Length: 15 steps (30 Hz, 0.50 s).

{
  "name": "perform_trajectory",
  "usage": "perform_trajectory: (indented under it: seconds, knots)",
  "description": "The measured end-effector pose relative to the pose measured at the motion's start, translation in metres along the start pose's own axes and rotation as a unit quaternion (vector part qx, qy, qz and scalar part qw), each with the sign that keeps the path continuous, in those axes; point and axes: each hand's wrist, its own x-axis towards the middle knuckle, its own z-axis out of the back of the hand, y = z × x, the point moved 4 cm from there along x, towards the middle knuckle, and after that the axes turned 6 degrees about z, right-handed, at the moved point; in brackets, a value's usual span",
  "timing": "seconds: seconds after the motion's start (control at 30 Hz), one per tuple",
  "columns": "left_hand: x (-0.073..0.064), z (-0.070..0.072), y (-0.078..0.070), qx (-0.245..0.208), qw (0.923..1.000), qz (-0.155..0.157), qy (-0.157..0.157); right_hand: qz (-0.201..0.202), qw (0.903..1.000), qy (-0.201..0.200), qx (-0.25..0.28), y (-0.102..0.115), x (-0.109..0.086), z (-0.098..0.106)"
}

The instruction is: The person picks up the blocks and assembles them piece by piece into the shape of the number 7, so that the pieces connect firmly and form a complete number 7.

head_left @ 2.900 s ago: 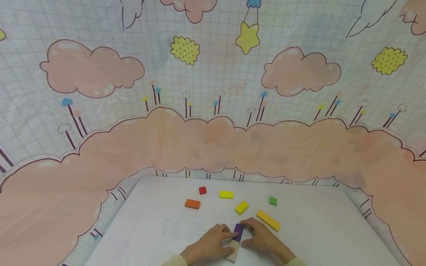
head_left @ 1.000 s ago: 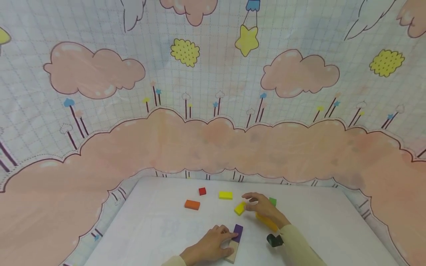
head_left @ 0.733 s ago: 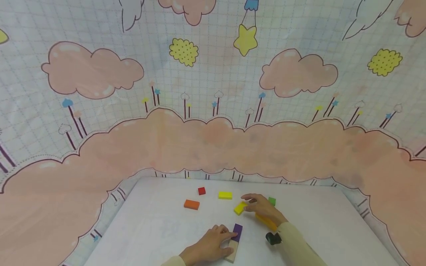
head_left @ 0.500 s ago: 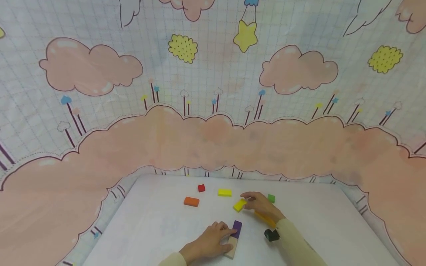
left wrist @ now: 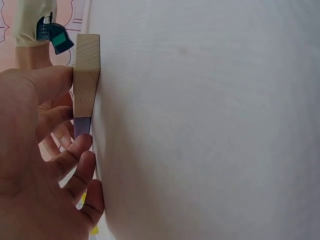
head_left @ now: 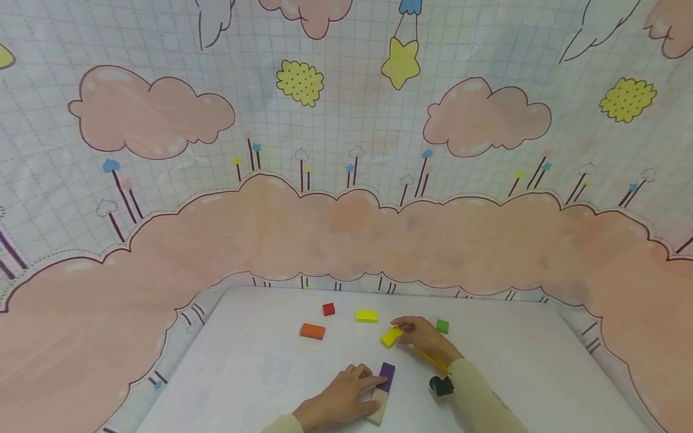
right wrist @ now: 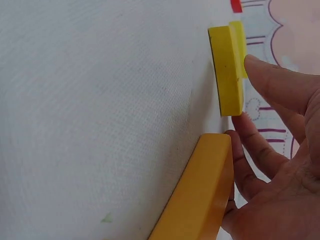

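In the head view my left hand [head_left: 346, 394] rests low in the middle. Its straight index finger presses the purple block [head_left: 387, 374], and its thumb touches the plain wooden block [head_left: 378, 406]. Those two blocks lie end to end, and the left wrist view shows the wooden block [left wrist: 86, 87] nearer the camera. Farther away, my right hand [head_left: 425, 337] hovers at a small yellow block [head_left: 390, 338], thumb and fingers spread around it. From the right wrist, the yellow block [right wrist: 227, 72] sits between the parted thumb and fingertips. A long orange-yellow block [right wrist: 200, 190] lies beneath that hand.
Also on the white table [head_left: 243, 361] are a red cube [head_left: 328, 309], an orange block [head_left: 313, 331], another yellow block [head_left: 366, 316] and a green cube [head_left: 443, 326]. A dark device [head_left: 441, 385] is strapped to the right wrist. A cloud-printed backdrop [head_left: 346, 234] rises behind.
My right hand has left the purple block's side and moved forward to the small yellow block, its fingers lately lowering a little nearer. The left hand stays on its two blocks.
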Motion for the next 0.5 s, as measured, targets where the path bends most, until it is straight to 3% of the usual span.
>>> perform_trajectory:
  seconds: [0.5]
  knots:
    - [-0.0013, 0.0004, -0.0002, -0.005, 1.0, -0.003, 0.0, -0.018, 0.9991, -0.019, -0.033, -0.0033, 0.0033, -0.0054]
